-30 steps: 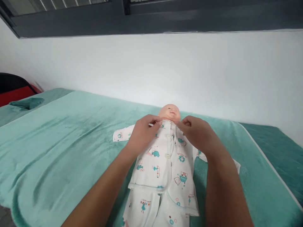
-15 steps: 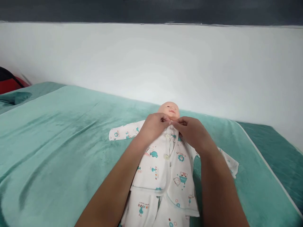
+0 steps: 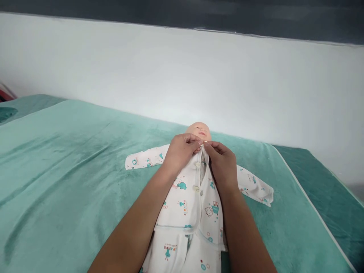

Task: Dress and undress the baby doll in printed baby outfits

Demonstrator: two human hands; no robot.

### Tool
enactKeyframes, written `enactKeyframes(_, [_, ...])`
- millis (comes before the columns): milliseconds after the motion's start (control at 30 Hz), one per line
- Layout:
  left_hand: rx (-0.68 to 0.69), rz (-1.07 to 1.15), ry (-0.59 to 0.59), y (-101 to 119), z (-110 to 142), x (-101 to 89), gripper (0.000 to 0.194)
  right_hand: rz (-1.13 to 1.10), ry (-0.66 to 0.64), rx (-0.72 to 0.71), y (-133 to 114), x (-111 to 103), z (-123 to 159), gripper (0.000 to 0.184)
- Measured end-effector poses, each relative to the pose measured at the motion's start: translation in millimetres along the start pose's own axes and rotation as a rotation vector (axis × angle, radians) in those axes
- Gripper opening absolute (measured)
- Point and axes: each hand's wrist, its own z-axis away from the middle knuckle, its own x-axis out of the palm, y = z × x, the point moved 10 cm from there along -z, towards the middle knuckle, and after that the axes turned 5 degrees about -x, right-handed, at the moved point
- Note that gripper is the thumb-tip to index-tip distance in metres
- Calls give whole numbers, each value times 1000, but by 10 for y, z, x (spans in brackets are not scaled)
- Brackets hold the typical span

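Note:
A baby doll (image 3: 199, 129) lies on its back, dressed in a white printed baby jacket (image 3: 179, 204) and matching trousers (image 3: 170, 250). At the jacket's neckline, just under the doll's chin, my left hand (image 3: 182, 149) pinches one edge of the collar. Close beside it, my right hand (image 3: 222, 157) pinches the opposite edge, the fingertips of both hands nearly touching. Below them the front gapes slightly, and buttons (image 3: 196, 188) show along the left edge. Both jacket sleeves (image 3: 146, 157) stretch out sideways. What lies between my fingertips is mostly hidden.
Teal blanket (image 3: 71, 159) with a few creases covers the surface under the doll. A white wall (image 3: 142, 72) with a dark upper band rises behind it. Darker green cloth (image 3: 315, 170) lies at the right, and something red (image 3: 5, 95) shows at the far left edge.
My right hand has drawn in toward the middle, and its forearm now covers less of the right sleeve. The jacket's front gapes wider below the collar. The camera view has tilted slightly.

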Motion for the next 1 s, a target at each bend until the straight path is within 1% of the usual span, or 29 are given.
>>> enactKeyframes(133, [-14, -25, -20, -17, -17, 7, 10, 7, -27, -18, -3, 18, 34, 24])
enactKeyframes(267, [-67, -5, -9, -34, 5, -13, 7, 95, -96, -34, -32, 63, 43, 24])
enactKeyframes(433, [-95, -35, -36, -44, 26, 11, 19, 319, -180, -78, -129, 124, 39, 18])
enactKeyframes(500, [-111, -25, -31, -68, 19, 5, 20, 375, -200, -93, -156, 145, 39, 18])
enactKeyframes(600, [-139, -19, -44, -104, 12, -2, 18, 433, -233, -107, -161, 182, 43, 24])
enactKeyframes(767, [-171, -16, -81, -105, 38, -40, 21, 491, -281, -147, -171, 217, 66, 37])
enactKeyframes(867, [-159, -30, -81, -93, 46, -60, 22, 460, -317, -139, -172, 220, 99, 41])
enactKeyframes(1000, [-58, -175, -24, -50, 31, -89, 25, 402, -334, -135, -177, 219, 153, 41])
